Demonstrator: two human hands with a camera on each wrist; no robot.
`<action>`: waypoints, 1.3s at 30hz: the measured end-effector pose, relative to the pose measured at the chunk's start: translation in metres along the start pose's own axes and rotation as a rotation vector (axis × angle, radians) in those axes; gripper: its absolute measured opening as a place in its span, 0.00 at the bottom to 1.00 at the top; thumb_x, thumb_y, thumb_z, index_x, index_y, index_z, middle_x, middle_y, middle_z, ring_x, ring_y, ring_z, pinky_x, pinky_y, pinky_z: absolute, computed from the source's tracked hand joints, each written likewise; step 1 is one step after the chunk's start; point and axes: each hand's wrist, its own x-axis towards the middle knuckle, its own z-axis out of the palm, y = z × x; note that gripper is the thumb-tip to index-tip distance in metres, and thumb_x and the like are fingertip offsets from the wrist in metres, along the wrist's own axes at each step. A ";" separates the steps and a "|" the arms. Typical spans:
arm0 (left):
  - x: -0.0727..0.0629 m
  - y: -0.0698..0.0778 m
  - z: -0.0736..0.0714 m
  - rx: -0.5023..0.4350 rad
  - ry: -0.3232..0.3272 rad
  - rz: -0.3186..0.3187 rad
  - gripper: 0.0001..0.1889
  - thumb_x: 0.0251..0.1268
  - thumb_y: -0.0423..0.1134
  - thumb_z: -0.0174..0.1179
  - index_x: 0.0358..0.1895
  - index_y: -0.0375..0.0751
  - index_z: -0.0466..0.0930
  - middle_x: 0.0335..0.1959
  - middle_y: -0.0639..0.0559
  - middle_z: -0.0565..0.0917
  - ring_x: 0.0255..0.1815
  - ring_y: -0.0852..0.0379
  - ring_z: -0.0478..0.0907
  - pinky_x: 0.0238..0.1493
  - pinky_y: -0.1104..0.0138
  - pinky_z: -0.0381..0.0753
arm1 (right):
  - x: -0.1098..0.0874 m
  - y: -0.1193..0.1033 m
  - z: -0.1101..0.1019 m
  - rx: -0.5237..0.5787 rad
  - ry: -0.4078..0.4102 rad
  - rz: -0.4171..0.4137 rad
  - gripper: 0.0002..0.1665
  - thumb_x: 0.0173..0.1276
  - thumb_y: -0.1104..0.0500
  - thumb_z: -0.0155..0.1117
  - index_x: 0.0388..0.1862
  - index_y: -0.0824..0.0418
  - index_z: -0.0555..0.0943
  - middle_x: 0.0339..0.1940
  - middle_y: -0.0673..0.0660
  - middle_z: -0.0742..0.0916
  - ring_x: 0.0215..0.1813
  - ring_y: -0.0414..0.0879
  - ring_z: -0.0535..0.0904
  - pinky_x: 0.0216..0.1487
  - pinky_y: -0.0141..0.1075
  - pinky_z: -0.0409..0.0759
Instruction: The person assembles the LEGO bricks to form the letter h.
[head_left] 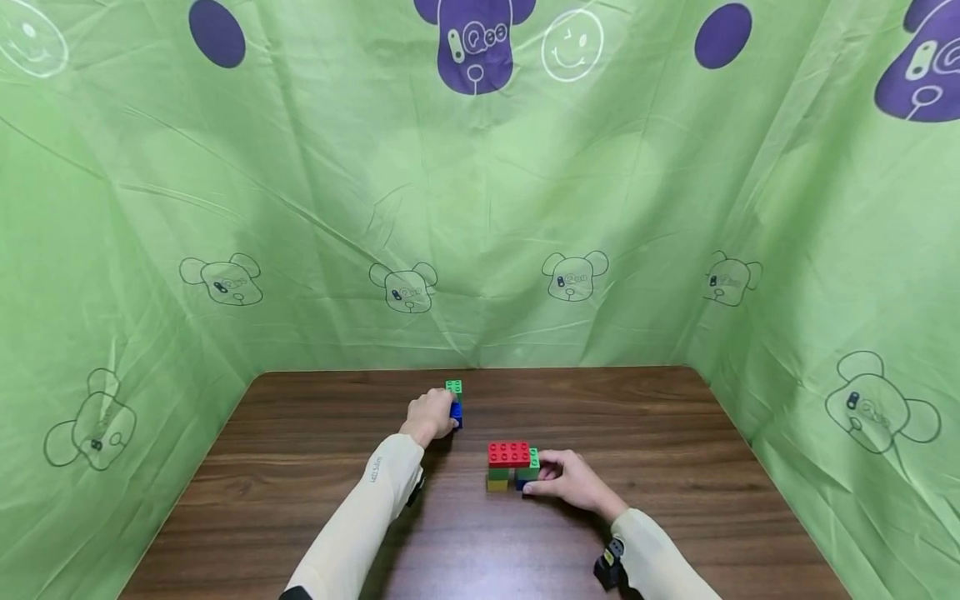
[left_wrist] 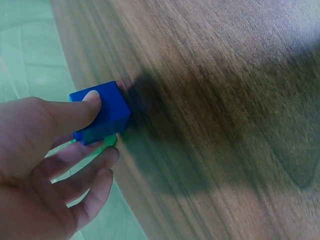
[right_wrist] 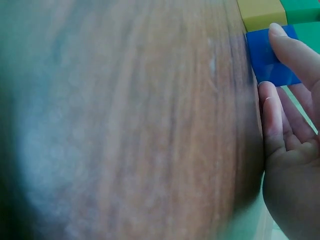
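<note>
My left hand [head_left: 431, 414] pinches a blue toy brick [left_wrist: 111, 112] near the far side of the table, its thumb flat on one face. A green brick [head_left: 453, 387] shows beyond the blue one, mostly hidden by fingers in the left wrist view. My right hand [head_left: 573, 482] grips a blue brick [right_wrist: 270, 57] at the lower right of a small brick structure, thumb on its near face. A long red brick [head_left: 509, 454] bridges the top. Under its left end, a green brick [head_left: 498, 473] sits on a yellow brick [head_left: 497, 485]; at right, a green brick [head_left: 533, 463] rests above the blue one.
The brown wood-grain table [head_left: 300, 483] has its far edge against a green printed cloth [head_left: 480, 183], which also hangs along both sides. A small black device [head_left: 609, 567] sits at the right wrist.
</note>
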 end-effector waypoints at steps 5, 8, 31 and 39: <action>-0.002 0.000 -0.004 0.000 -0.001 0.013 0.19 0.61 0.46 0.72 0.54 0.47 0.84 0.50 0.44 0.85 0.47 0.44 0.84 0.43 0.48 0.83 | 0.000 -0.002 -0.001 0.005 0.002 0.004 0.14 0.61 0.49 0.78 0.43 0.48 0.85 0.30 0.47 0.87 0.33 0.40 0.81 0.35 0.31 0.80; -0.005 0.002 -0.013 -0.005 0.017 0.050 0.21 0.63 0.47 0.71 0.58 0.48 0.83 0.53 0.44 0.84 0.50 0.43 0.84 0.46 0.47 0.83 | 0.001 -0.002 -0.002 0.008 0.004 0.001 0.14 0.61 0.50 0.78 0.43 0.50 0.85 0.30 0.49 0.86 0.32 0.39 0.81 0.35 0.31 0.79; -0.085 0.083 -0.121 0.112 0.133 0.443 0.19 0.62 0.52 0.71 0.49 0.45 0.84 0.39 0.52 0.84 0.41 0.53 0.84 0.41 0.56 0.84 | 0.002 0.001 -0.001 0.025 0.039 -0.021 0.14 0.59 0.51 0.79 0.41 0.51 0.86 0.29 0.50 0.86 0.30 0.38 0.80 0.33 0.30 0.78; -0.088 0.086 -0.106 0.162 0.056 0.437 0.18 0.60 0.52 0.73 0.47 0.46 0.85 0.40 0.54 0.86 0.43 0.56 0.84 0.40 0.59 0.85 | 0.002 0.003 0.002 0.011 0.046 -0.006 0.13 0.60 0.53 0.79 0.42 0.52 0.85 0.30 0.50 0.86 0.31 0.38 0.80 0.33 0.30 0.78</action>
